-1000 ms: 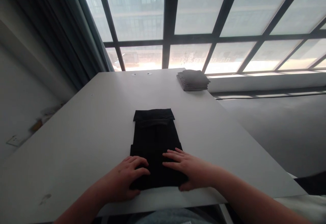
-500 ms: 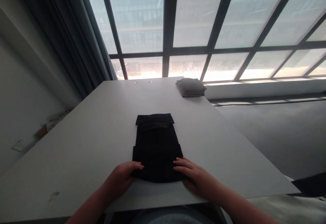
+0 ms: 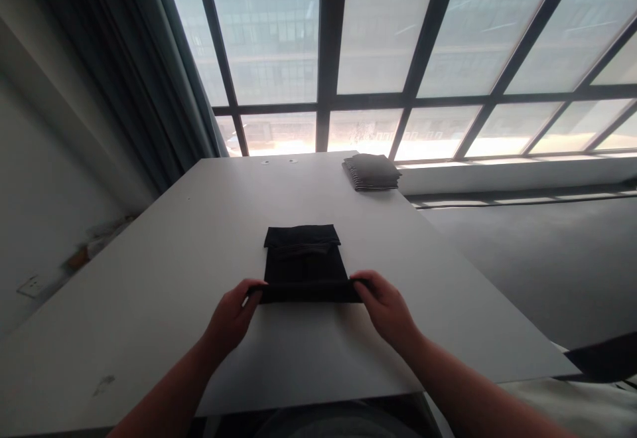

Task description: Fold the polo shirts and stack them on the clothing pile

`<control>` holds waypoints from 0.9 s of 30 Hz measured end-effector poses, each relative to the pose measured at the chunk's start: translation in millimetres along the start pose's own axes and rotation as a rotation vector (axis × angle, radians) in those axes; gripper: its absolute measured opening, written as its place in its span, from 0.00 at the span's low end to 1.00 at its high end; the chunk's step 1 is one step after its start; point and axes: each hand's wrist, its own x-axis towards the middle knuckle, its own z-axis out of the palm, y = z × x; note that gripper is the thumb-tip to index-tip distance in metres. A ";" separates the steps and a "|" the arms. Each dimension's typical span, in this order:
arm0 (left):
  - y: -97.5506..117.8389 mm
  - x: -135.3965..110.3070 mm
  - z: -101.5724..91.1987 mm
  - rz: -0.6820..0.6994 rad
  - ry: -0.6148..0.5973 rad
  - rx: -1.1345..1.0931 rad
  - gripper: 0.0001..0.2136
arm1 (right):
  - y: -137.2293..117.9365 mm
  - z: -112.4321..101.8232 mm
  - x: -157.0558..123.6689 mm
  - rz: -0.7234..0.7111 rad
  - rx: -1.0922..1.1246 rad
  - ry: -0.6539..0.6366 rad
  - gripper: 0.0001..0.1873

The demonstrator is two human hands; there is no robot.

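I have the left hand (image 3: 231,318) closed in a pinch on the near left corner of the black folded garment (image 3: 303,262), thumb and fingers clamped on the cloth edge. The right hand (image 3: 385,305) does the same on the near right corner, fingers curled over the fold. Between the two hands the near edge runs as a taut, straight band, raised a little and doubled over the rest of the piece. The garment lies flat on the white table (image 3: 149,279) just beyond my fingertips. Its far end shows a folded-back strip that looks like a waistband, though I cannot tell for sure.

Well beyond the right hand, near the table's far edge, sits a stack of folded dark cloths (image 3: 371,171). Straight ahead of the left hand, also at the far edge, I make out two small round marks (image 3: 279,160). Past the table, a large window (image 3: 383,33) with dark bars fills the view. A dark curtain (image 3: 124,60) hangs far off to the left of the left hand, with a wall socket (image 3: 28,285) low on the wall beside it.
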 end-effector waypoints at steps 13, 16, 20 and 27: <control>-49.9 171.6 57.4 -0.327 0.149 0.466 0.16 | 45.0 71.1 195.2 0.068 -0.596 -0.020 0.17; -65.1 183.7 66.6 -0.347 0.120 0.499 0.16 | 60.5 78.2 204.4 0.091 -0.646 -0.063 0.16; -80.8 194.1 74.9 -0.362 0.073 0.540 0.14 | 72.9 84.6 210.5 0.132 -0.771 -0.162 0.16; -73.8 197.2 86.6 -0.131 -0.018 0.714 0.16 | 62.6 84.8 207.9 0.144 -0.894 -0.217 0.18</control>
